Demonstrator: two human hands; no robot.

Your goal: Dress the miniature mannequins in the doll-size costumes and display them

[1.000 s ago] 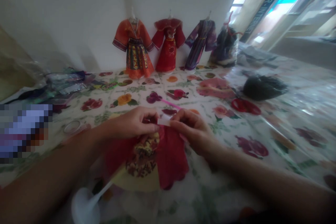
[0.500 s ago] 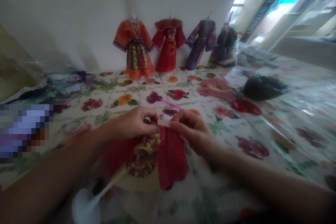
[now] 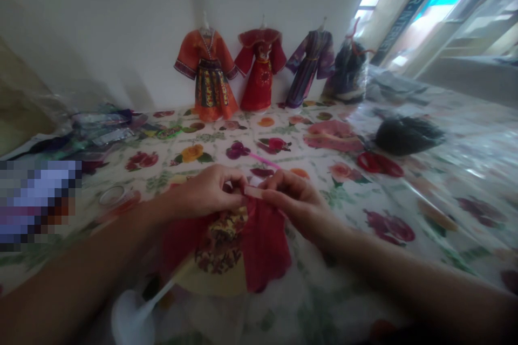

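**Narrow white strip (image 3: pixel 254 192) pinched at the top edge of a small red-and-yellow cloth garment (image 3: pixel 267 248)**

The scene was backed by a plain pale-grey wall (image 3: pixel 101 27), and the surface in front of it was covered by a white tablecloth printed with fruit and flowers (image 3: pixel 324 296). Along the wall, three miniature robes were stood upright on white stands: an orange robe with a dark patterned skirt panel (image 3: pixel 208 86), a bright red robe with wide sleeves (image 3: pixel 259 83) and a purple robe with long sleeves (image 3: pixel 309 73). The garment was laid on the tablecloth, near the middle and directly below both hands.

The left hand (image 3: pixel 208 188) was curled, its thumb and fingertips nearly together at the strip's left end; whether cloth was gripped there could not be told. The right hand (image 3: pixel 297 199) was closed in a pinch, with the strip held between thumb and fingers.

Farther right, a dark rounded bundle (image 3: pixel 408 136) was seen. Beside the left forearm, a white round-based stand (image 3: pixel 133 317) was tipped over, its stem pointed toward the garment. In front of it was a red looped object (image 3: pixel 379 165), and beyond the hands a thin pink stick (image 3: pixel 264 160) was laid.
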